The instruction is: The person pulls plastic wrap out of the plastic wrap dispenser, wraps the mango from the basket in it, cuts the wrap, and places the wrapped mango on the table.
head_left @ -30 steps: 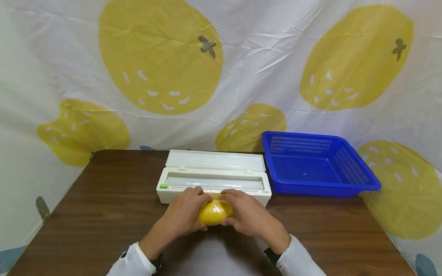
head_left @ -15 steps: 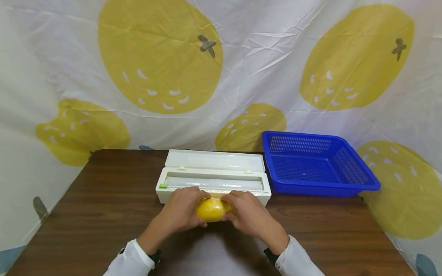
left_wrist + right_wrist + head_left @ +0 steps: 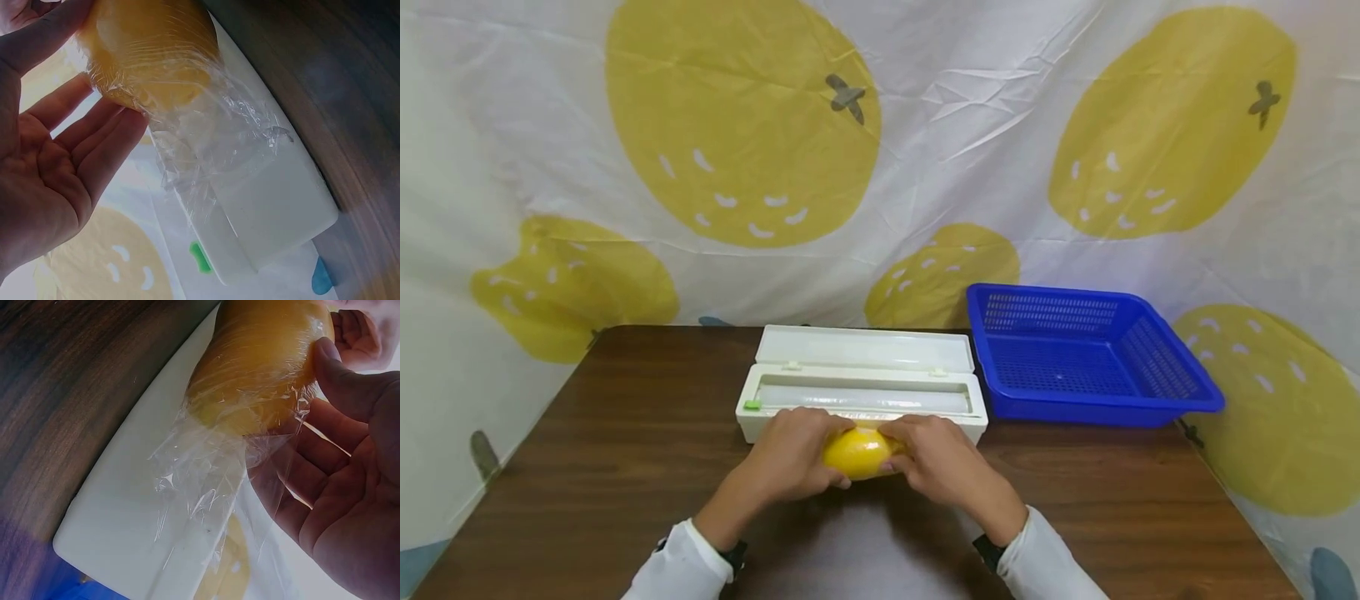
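Note:
A smooth yellow fruit (image 3: pixel 854 454), its exact kind unclear, is held between both hands in front of the white cling film dispenser (image 3: pixel 976 427). Clear cling film (image 3: pixel 231 134) covers it, and loose crumpled ends stick out at both sides in the wrist views. My left hand (image 3: pixel 790 458) grips the left end, thumb on the near side and fingers at the top. My right hand (image 3: pixel 942 462) holds the right end the same way, with its thumb (image 3: pixel 328 353) pressed on the wrapped fruit. Film also trails by the right fingers.
The dispenser's lid (image 3: pixel 865 348) is raised at the back, showing a film roll (image 3: pixel 865 397) and a green slider (image 3: pixel 752 405) at the left. A blue plastic basket (image 3: pixel 1097 410) stands right of it on the brown wooden table (image 3: pixel 625 467). A fruit-print cloth (image 3: pixel 925 167) hangs behind.
The fruit has shifted slightly left and up in the hands, and its left end has turned a little. Both hands keep hold of it; the dispenser and basket stay in place.

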